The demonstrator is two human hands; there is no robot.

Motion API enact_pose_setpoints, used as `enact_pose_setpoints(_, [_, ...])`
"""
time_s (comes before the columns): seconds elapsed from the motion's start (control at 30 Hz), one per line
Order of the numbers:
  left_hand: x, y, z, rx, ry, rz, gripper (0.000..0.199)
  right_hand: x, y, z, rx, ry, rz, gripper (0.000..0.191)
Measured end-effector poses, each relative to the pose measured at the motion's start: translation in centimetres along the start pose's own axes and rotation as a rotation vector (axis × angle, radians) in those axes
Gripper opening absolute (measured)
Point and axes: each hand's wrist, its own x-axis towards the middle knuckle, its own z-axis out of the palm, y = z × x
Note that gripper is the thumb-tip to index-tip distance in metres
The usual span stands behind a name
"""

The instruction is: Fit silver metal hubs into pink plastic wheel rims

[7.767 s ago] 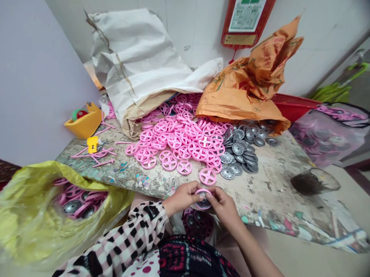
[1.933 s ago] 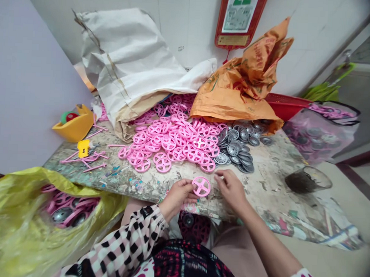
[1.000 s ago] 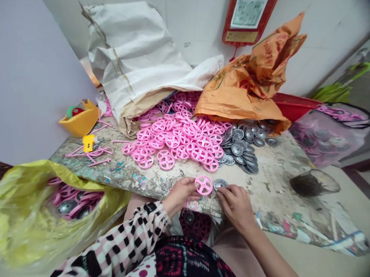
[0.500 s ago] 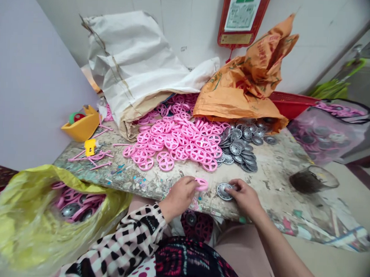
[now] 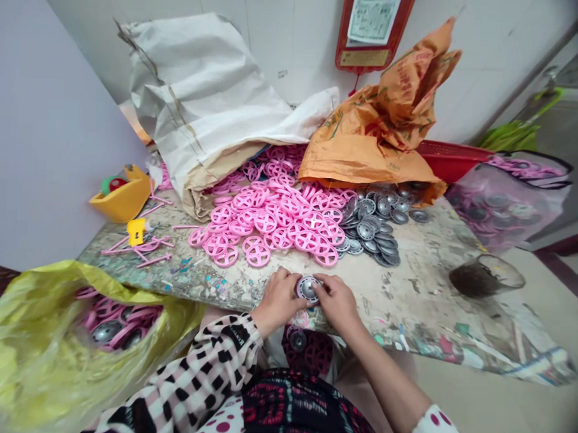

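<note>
My left hand and my right hand meet over the front edge of a worn, stained tabletop. Both hands hold a ribbed silver metal wheel cap between their fingers. A pink plastic spoked wheel seems to sit behind the cap, but my fingers and the cap hide it. Just beyond my hands lies a loose heap of pink spoked wheels. A heap of silver wheel caps lies to its right.
A yellow plastic bag of assembled wheels sits at my left, with another bag of wheels in my lap. White and orange woven sacks lie behind the heaps. A transparent bag, dark-filled glass and pink plastic runners stand nearby.
My hands have come together at the middle. The silver cap from my right hand and the pink wheel from my left hand now appear joined between them.
</note>
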Motion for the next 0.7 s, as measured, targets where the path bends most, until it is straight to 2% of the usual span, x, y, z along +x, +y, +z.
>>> enact_pose_setpoints(0.07, [0.1,0.0,0.0,-0.022,-0.009,-0.012,0.053,-0.2,-0.3,0.3,-0.196,0.004,-0.094,0.032])
enact_pose_setpoints(0.13, [0.0,0.0,0.1,-0.049,-0.004,-0.019,0.052,-0.5,-0.6,0.2,-0.255,-0.017,-0.144,0.033])
enact_pose_setpoints(0.27, [-0.5,0.1,0.3,-0.188,0.054,-0.017,0.047,-0.9,-1.0,-0.4,-0.115,-0.044,-0.148,0.03])
enact_pose_setpoints(0.37, [-0.8,-0.1,0.3,-0.463,-0.005,-0.028,0.035,-1.1,-0.9,-0.8,0.014,-0.052,-0.069,0.03])
enact_pose_setpoints(0.47, [-0.7,-0.3,0.2,-0.661,-0.059,-0.063,0.027,-1.3,-0.6,-1.0,0.096,-0.138,-0.039,0.024])
enact_pose_setpoints(0.57, [-0.6,-0.4,0.4,-0.754,-0.078,-0.08,0.022,-1.6,-0.5,-0.8,0.161,-0.185,-0.019,0.022])
enact_pose_setpoints(0.7, [-0.4,-0.6,0.7,-0.808,-0.073,-0.102,0.02,-1.7,0.0,0.0,0.238,-0.146,0.04,0.019])
